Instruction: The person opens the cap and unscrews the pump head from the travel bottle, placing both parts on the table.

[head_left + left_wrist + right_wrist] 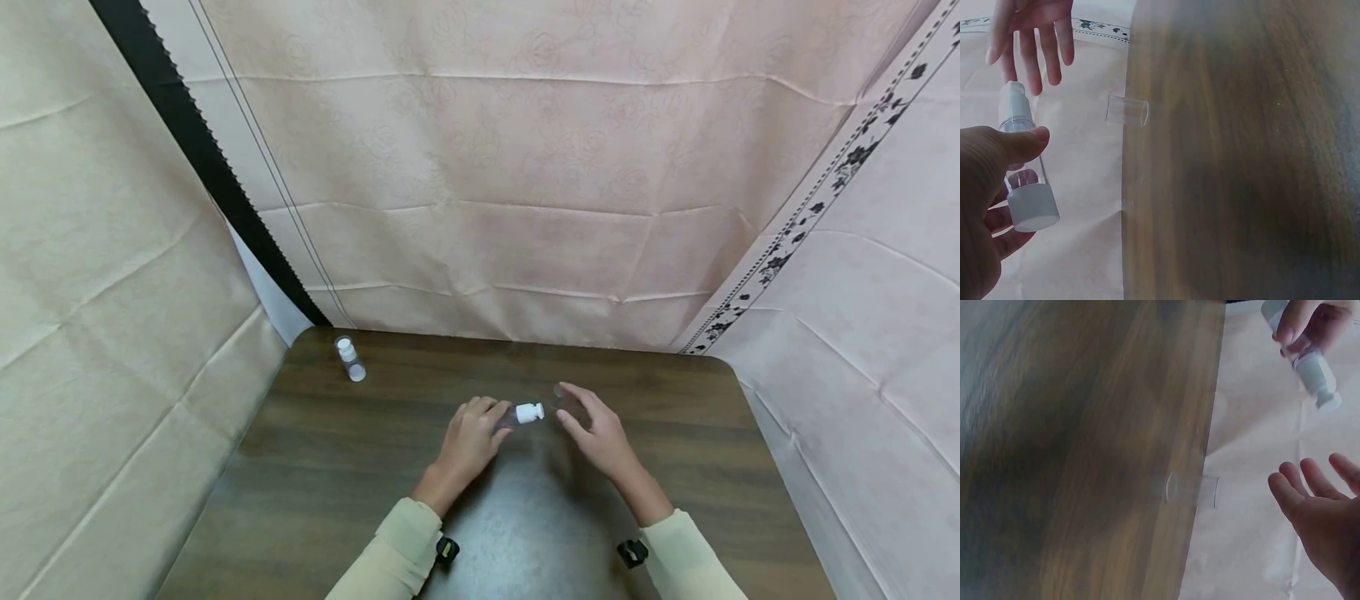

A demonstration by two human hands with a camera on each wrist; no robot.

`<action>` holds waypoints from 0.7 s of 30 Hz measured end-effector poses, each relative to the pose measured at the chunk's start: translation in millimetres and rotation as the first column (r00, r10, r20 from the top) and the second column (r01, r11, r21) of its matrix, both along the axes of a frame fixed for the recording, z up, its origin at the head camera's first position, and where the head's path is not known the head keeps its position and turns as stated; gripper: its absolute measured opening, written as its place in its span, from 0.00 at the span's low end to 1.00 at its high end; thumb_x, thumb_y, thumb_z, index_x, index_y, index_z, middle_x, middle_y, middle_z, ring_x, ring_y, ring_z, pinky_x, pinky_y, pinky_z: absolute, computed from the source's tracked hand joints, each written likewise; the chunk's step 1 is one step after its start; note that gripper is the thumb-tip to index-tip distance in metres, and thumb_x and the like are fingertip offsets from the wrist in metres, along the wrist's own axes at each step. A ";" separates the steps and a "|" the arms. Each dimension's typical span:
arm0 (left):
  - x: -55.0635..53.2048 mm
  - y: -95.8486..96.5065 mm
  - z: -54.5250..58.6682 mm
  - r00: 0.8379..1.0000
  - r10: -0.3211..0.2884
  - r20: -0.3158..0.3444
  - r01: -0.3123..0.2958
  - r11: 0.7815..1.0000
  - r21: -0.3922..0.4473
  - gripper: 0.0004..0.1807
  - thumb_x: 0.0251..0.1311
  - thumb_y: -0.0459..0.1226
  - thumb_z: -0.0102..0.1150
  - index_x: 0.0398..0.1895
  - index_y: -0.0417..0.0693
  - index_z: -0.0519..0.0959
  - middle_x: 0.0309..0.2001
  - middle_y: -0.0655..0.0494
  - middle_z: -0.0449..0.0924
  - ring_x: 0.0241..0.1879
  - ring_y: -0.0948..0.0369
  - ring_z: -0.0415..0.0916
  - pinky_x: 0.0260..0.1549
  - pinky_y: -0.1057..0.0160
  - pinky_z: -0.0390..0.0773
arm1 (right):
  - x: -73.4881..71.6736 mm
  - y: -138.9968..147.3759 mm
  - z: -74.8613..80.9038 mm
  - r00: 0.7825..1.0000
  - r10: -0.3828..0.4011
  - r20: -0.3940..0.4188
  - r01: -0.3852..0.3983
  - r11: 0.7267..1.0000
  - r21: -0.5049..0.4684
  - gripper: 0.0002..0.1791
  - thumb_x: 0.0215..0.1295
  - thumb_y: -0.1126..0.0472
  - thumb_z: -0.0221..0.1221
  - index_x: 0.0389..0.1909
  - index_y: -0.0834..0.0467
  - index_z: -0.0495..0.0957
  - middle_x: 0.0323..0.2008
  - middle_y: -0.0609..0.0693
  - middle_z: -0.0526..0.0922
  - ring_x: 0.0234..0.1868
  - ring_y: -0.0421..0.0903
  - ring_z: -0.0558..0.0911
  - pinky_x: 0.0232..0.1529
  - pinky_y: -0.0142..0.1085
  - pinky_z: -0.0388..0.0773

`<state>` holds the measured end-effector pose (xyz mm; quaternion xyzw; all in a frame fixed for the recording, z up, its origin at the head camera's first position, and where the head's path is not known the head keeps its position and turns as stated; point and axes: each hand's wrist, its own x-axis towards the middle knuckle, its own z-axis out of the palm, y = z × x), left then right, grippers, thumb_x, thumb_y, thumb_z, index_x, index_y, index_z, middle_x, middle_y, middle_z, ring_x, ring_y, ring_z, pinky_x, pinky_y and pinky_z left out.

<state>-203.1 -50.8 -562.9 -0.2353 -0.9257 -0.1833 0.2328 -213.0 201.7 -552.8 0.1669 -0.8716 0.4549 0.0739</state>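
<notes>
Now, L hand (471,437) grips the clear pump btl (520,416), nozzle end twd the R hand (602,437), which holds nothing, fingers apart. Clear cap (1127,111), seemingly on end, sits below & near R fingertips: a stray brush could tip it; loose L grip, btl drops.

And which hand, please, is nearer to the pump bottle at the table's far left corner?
Left: the left hand is right of the corner pump bottle; the right hand is farther right.
</notes>
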 end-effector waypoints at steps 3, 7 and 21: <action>-0.1 2.3 1.1 1.000 -0.003 -0.021 0.003 1.000 -0.013 0.22 0.54 0.43 0.79 0.51 0.49 0.86 0.44 0.55 0.86 0.44 0.58 0.82 0.41 0.59 0.82 | 4.4 -6.8 2.5 0.997 0.020 0.077 -0.015 0.997 -0.071 0.26 0.75 0.57 0.62 0.71 0.58 0.72 0.65 0.59 0.79 0.63 0.59 0.81 0.61 0.53 0.79; -1.3 5.0 1.4 0.998 -0.015 -0.062 0.012 0.999 -0.041 0.22 0.51 0.42 0.81 0.50 0.48 0.87 0.44 0.54 0.86 0.43 0.58 0.82 0.39 0.59 0.80 | 8.2 -14.7 5.9 0.991 0.016 0.135 -0.001 0.994 -0.111 0.26 0.73 0.58 0.63 0.69 0.57 0.73 0.65 0.61 0.79 0.63 0.60 0.82 0.61 0.52 0.79; 3.6 19.9 1.0 0.967 -0.093 -0.239 0.047 0.980 -0.192 0.20 0.54 0.43 0.78 0.49 0.47 0.86 0.42 0.56 0.85 0.39 0.59 0.79 0.35 0.63 0.76 | 11.8 -16.9 0.4 0.927 0.064 0.368 0.023 0.974 -0.227 0.18 0.75 0.58 0.62 0.61 0.60 0.79 0.57 0.61 0.82 0.53 0.51 0.83 0.49 0.34 0.83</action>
